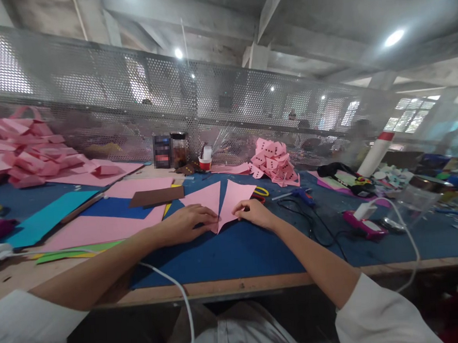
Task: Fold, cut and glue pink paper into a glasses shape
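Note:
A pink sheet of paper (pixel 236 197) stands partly raised above the blue mat, with a narrow V-shaped gap between its right part and a second pink panel (pixel 205 194) on the left. The two parts meet near the bottom point; whether they are one piece I cannot tell. My left hand (pixel 187 223) lies over the left panel's lower edge, fingers and thumb closed on the paper near that point. The right edge is pinched between thumb and fingers of my right hand (pixel 256 212). Behind it, yellow-handled scissors (pixel 261 191) show in part.
Left of my hands lie a brown strip (pixel 156 196), blue paper (pixel 117 208) and teal paper (pixel 49 216). Folded pink pieces (pixel 37 149) heap at far left; dotted pink pieces (pixel 274 161) pile behind. A blue glue gun (pixel 303 195) and magenta power strip (pixel 366 225) lie right.

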The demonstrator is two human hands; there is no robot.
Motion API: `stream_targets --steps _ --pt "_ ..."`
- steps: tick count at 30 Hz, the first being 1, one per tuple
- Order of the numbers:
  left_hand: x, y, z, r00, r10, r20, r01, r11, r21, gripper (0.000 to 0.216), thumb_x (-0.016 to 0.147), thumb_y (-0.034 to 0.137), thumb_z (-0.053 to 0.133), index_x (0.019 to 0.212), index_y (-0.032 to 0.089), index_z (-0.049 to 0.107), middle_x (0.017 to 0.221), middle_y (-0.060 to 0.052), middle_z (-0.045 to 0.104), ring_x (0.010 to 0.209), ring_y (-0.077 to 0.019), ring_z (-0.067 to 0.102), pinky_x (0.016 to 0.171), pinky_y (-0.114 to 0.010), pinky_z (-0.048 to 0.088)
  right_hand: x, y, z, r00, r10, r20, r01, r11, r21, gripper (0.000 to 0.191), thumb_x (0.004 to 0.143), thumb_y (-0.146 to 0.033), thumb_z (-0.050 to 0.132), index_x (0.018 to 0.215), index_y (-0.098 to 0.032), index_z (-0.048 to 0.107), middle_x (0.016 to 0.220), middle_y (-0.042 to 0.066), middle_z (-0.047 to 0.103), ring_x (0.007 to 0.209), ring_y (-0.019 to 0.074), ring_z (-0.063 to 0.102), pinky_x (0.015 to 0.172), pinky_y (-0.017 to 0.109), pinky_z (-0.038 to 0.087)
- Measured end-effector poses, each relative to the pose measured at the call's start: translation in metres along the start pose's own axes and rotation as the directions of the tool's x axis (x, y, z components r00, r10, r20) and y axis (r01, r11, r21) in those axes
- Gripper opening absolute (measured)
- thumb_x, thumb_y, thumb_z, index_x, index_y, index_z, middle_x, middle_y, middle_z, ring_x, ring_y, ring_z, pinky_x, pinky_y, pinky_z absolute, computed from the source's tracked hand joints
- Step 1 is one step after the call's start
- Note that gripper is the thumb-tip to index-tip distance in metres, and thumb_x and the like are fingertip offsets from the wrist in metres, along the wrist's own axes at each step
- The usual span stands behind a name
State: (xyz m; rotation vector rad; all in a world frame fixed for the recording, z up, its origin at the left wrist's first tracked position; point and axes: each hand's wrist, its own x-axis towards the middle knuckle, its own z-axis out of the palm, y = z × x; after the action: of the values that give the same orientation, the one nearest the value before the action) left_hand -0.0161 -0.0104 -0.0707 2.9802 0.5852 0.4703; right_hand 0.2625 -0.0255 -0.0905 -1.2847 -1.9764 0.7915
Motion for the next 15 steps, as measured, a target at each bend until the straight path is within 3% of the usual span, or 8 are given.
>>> stream_targets --steps 8,15 --pt "-0.0009 0.0014 -0.0022 1.0 0.011 0.011 -0.011 1.0 0.005 0.031 0.101 0.036 0.047 0.127 0.032 0.064 0.131 0.0 0.066 0.12 -0.0191 0.061 0.118 -0.041 0.029 0.0003 0.0026 -0.0009 1.0 -0.013 -0.02 0.014 1.0 0.018 0.02 0.081 -0.025 0.063 0.094 -0.015 0.075 0.076 0.004 0.074 0.074 0.0171 0.068 0.072 0.026 0.048" --pt "0.0002 0.005 -0.0036 0.999 0.034 0.017 -0.034 0.999 0.015 0.029 0.102 0.033 0.045 0.121 0.032 0.067 0.131 0.0 0.066 0.123 -0.0183 0.059 0.117 -0.039 0.031 0.0021 0.0056 0.001 0.998 -0.033 -0.048 0.034 0.999 0.02 0.022 0.084 -0.031 0.064 0.096 -0.016 0.074 0.08 0.005 0.075 0.075 0.0181 0.069 0.074 0.027 0.049"
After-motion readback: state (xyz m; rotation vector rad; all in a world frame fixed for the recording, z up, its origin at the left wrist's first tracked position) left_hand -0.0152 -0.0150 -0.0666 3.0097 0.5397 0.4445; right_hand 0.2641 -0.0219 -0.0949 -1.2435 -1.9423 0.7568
